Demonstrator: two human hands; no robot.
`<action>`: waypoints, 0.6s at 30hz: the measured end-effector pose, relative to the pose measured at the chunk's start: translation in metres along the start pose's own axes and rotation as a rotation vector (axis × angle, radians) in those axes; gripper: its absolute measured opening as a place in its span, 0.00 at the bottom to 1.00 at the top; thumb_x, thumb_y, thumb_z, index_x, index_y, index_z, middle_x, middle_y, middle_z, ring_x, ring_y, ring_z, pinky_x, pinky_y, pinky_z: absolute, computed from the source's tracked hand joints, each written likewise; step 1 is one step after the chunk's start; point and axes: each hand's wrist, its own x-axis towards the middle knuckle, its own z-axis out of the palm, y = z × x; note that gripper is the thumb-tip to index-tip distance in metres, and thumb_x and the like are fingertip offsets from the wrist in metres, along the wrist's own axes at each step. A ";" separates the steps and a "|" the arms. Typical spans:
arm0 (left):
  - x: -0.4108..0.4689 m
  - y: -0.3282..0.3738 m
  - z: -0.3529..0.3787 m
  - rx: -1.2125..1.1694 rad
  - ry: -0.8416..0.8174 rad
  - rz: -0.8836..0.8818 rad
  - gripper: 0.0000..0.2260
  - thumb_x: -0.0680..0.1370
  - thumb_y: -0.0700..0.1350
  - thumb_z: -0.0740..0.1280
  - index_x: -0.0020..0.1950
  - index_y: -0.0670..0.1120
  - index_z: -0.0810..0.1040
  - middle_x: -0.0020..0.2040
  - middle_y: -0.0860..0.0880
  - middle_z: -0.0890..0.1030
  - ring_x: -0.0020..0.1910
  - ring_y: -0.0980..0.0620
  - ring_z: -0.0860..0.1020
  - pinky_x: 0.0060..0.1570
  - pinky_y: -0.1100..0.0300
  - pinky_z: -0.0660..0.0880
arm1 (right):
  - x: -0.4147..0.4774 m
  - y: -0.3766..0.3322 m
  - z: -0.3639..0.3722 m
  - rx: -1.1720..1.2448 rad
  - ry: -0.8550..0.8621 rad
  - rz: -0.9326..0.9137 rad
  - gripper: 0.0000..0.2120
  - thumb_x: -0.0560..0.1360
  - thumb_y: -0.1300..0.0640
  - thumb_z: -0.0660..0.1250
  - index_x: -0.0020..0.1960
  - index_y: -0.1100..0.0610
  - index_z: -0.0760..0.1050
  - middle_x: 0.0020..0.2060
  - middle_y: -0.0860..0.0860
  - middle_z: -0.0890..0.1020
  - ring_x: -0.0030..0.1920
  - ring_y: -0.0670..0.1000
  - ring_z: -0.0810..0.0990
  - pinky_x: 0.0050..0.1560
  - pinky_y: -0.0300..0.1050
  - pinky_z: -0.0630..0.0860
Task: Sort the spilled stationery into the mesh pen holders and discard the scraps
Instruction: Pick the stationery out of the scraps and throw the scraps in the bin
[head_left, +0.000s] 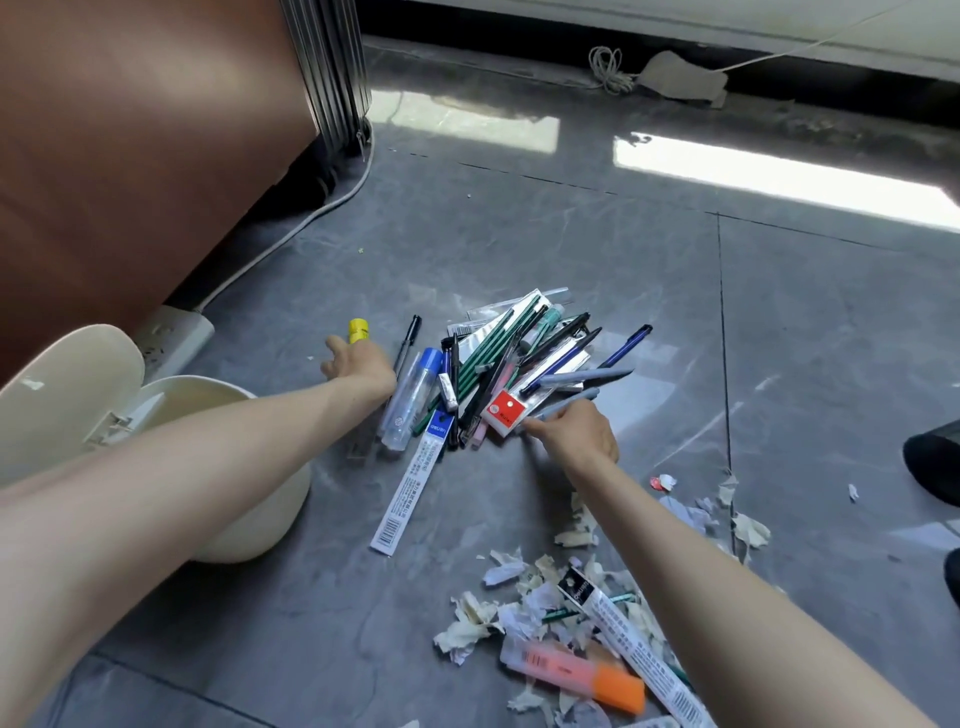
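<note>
A heap of pens and green pencils (524, 358) lies on the grey floor, with a red-and-white eraser (505, 413) at its near edge. My left hand (358, 361) grips a yellow-capped item (358, 330) left of the heap. My right hand (579, 434) pinches a grey pen (566, 402) beside the eraser. A clear tube with a blue cap (410, 400) and a long white refill packet (413, 491) lie between my hands. Torn paper scraps (545, 587) spread below, with an orange highlighter (576, 670) and another white packet (628, 647) among them.
A cream bin (260, 525) with its lid (67, 384) flipped up stands under my left arm. A brown cabinet (130, 156), a white power strip (176, 338) and its cable are at the left. Dark shoes (935, 467) show at the right edge.
</note>
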 end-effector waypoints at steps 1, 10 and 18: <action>0.002 0.002 0.001 -0.015 0.009 -0.037 0.20 0.83 0.47 0.52 0.72 0.39 0.59 0.72 0.35 0.60 0.69 0.37 0.63 0.65 0.48 0.59 | -0.002 0.000 0.000 0.001 -0.008 -0.016 0.21 0.68 0.43 0.72 0.28 0.53 0.68 0.29 0.50 0.73 0.34 0.54 0.73 0.29 0.41 0.61; -0.038 0.029 0.005 -0.233 -0.044 0.538 0.09 0.76 0.35 0.65 0.51 0.45 0.82 0.55 0.45 0.69 0.54 0.44 0.72 0.52 0.58 0.68 | -0.010 0.009 -0.005 -0.076 0.194 -0.087 0.07 0.76 0.56 0.61 0.45 0.56 0.76 0.49 0.54 0.77 0.50 0.56 0.76 0.46 0.49 0.72; -0.065 0.047 0.020 0.000 -0.163 0.575 0.09 0.78 0.42 0.62 0.56 0.44 0.78 0.58 0.43 0.67 0.57 0.41 0.70 0.57 0.50 0.70 | -0.019 0.046 -0.028 -0.182 0.235 -0.143 0.14 0.77 0.58 0.59 0.62 0.57 0.72 0.67 0.57 0.65 0.68 0.58 0.61 0.67 0.51 0.60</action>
